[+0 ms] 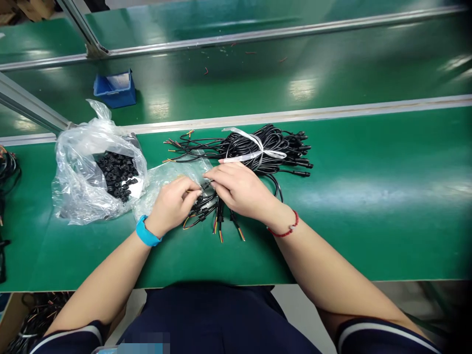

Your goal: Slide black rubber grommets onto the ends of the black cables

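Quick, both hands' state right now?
Left hand: closed, thumb and fingertips pinched on what looks like a thin black cable.
Right hand: fingers curled beside it, over the black cables; whether it grips can't be told.

A: What is noted at the left wrist [154, 225]?

B: A bright blue band [147, 232] is worn there. It is broad and smooth-looking.

A: And at the right wrist [282, 219]?

B: A thin red bracelet [288, 230] is worn, cord-like, with a small pale bead [292, 227] set into it.

A: Garment?

B: A dark navy top [217, 319] is worn. Its short sleeves [387, 339] are each ringed by a white stripe [368, 325] near the hem.

A: Front of the top?

B: A light blue item [140, 348] is seen at the lower edge of view. It is partly covered by pixel blocks; no marking can be read.
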Demonstrator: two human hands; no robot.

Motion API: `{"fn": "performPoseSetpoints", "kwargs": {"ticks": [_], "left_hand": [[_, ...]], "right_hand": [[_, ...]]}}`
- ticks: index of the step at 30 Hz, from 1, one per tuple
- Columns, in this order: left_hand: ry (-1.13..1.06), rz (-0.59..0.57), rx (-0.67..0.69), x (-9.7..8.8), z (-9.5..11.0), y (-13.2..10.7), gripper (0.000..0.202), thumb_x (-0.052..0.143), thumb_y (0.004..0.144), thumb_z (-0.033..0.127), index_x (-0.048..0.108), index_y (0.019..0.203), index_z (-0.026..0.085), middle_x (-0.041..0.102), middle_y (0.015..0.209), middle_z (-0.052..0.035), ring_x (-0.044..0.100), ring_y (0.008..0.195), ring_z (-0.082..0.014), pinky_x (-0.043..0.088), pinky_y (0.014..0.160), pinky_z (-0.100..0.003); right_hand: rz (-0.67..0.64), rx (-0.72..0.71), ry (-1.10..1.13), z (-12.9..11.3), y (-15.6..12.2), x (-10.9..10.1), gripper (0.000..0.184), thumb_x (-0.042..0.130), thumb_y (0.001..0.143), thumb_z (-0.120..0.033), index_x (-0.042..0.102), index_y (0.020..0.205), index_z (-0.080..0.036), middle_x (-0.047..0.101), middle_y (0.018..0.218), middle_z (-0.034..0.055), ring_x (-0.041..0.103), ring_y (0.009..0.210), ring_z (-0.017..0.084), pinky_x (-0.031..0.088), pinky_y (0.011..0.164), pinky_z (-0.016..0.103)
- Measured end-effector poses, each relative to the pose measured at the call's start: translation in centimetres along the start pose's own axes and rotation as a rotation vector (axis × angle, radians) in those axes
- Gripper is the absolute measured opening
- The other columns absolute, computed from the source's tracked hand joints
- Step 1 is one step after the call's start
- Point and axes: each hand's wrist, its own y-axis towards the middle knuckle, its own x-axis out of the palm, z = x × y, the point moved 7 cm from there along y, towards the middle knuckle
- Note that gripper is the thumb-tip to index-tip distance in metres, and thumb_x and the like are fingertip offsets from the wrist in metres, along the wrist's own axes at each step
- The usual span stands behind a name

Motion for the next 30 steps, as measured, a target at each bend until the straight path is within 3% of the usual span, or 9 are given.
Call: {"fn": "performPoseSetpoints", "kwargs": {"ticks": [3, 5, 10, 13, 15, 21, 24, 28, 30], "left_hand": [[0.023, -0.102, -0.025, 1.8, 0.0, -0.4, 0.010, 0.056, 0.084, 0.014, 0.056, 0.074, 0.019, 0.063, 0.070, -0.0015, 0.058, 0.064, -0.0165, 0.043, 0.059, -0.028], [0.027, -0.121, -0.052, 2.5, -0.2, -0.6, 0.010, 0.055, 0.083, 0.013, 0.056, 0.075, 0.019, 0.064, 0.072, -0.0024, 0.059, 0.067, -0.0178, 0.044, 0.060, -0.030], [-0.094, -0.163, -0.151, 1.7, -1.3, -0.7, 0.006, 0.057, 0.081, 0.016, 0.059, 0.077, 0.020, 0.061, 0.067, 0.0003, 0.056, 0.060, -0.0155, 0.044, 0.054, -0.027], [-0.129, -0.220, -0.131, -0.1, -1.7, -0.4, 0.007, 0.057, 0.081, 0.019, 0.064, 0.079, 0.019, 0.063, 0.074, -0.0016, 0.057, 0.062, -0.0148, 0.046, 0.056, -0.027], [-0.138, -0.185, -0.130, -2.1, -2.2, -0.1, 0.009, 0.057, 0.082, 0.021, 0.066, 0.081, 0.019, 0.065, 0.078, -0.0025, 0.059, 0.063, -0.0146, 0.047, 0.057, -0.027], [-0.022, 0.250, -0.269, -10.8, -6.3, -1.2, 0.010, 0.064, 0.078, 0.026, 0.068, 0.082, 0.018, 0.068, 0.071, -0.0018, 0.058, 0.059, -0.0135, 0.043, 0.051, -0.025], [0.227, 0.386, -0.337, -14.2, -9.6, -3.2, 0.009, 0.065, 0.077, 0.028, 0.068, 0.074, 0.020, 0.061, 0.058, 0.0017, 0.047, 0.047, -0.0104, 0.035, 0.045, -0.025], [0.428, 0.295, -0.276, -14.1, -13.9, -4.6, 0.019, 0.071, 0.071, 0.036, 0.063, 0.061, 0.023, 0.048, 0.044, 0.0041, 0.033, 0.040, -0.0105, 0.026, 0.044, -0.027], [0.486, 0.266, -0.296, -13.1, -15.6, -4.9, 0.018, 0.071, 0.069, 0.039, 0.062, 0.067, 0.023, 0.049, 0.048, 0.0035, 0.033, 0.041, -0.0110, 0.028, 0.046, -0.028]], "right_hand": [[0.050, 0.052, -0.115, -0.1, 1.2, -0.6, 0.028, 0.043, 0.091, -0.012, 0.059, 0.115, -0.013, 0.066, 0.110, 0.0112, 0.057, 0.099, 0.022, 0.043, 0.087, 0.036], [0.031, 0.097, -0.281, 0.1, 2.6, -0.4, 0.027, 0.044, 0.091, -0.013, 0.060, 0.112, -0.012, 0.066, 0.107, 0.0119, 0.055, 0.096, 0.024, 0.042, 0.082, 0.037], [-0.146, 0.111, -0.534, 1.8, 5.6, 1.6, 0.022, 0.044, 0.087, -0.008, 0.064, 0.082, -0.014, 0.064, 0.084, 0.0117, 0.050, 0.083, 0.025, 0.034, 0.073, 0.039], [-0.141, 0.098, -0.546, 2.3, 6.0, 1.9, 0.022, 0.044, 0.086, -0.009, 0.064, 0.078, -0.015, 0.062, 0.078, 0.0111, 0.047, 0.081, 0.025, 0.032, 0.070, 0.038], [-0.105, 0.114, -0.523, 2.3, 5.9, 1.5, 0.021, 0.045, 0.087, -0.013, 0.064, 0.080, -0.015, 0.061, 0.078, 0.0099, 0.046, 0.078, 0.024, 0.032, 0.069, 0.037], [-0.132, 0.085, -0.292, 0.8, 4.9, 0.6, 0.024, 0.044, 0.092, -0.022, 0.067, 0.093, -0.016, 0.061, 0.084, 0.0076, 0.051, 0.080, 0.020, 0.036, 0.073, 0.033], [-0.157, 0.037, -0.198, -0.1, 4.5, 1.1, 0.025, 0.043, 0.093, -0.021, 0.066, 0.099, -0.015, 0.063, 0.088, 0.0077, 0.054, 0.083, 0.019, 0.037, 0.075, 0.032], [-0.277, -0.014, -0.151, -0.7, 4.0, 3.3, 0.025, 0.045, 0.093, -0.019, 0.066, 0.105, -0.015, 0.067, 0.088, 0.0074, 0.058, 0.080, 0.018, 0.038, 0.074, 0.031], [-0.305, -0.015, -0.152, -0.7, 3.6, 4.1, 0.025, 0.045, 0.092, -0.016, 0.066, 0.107, -0.015, 0.069, 0.088, 0.0066, 0.060, 0.079, 0.017, 0.039, 0.073, 0.030]]}}
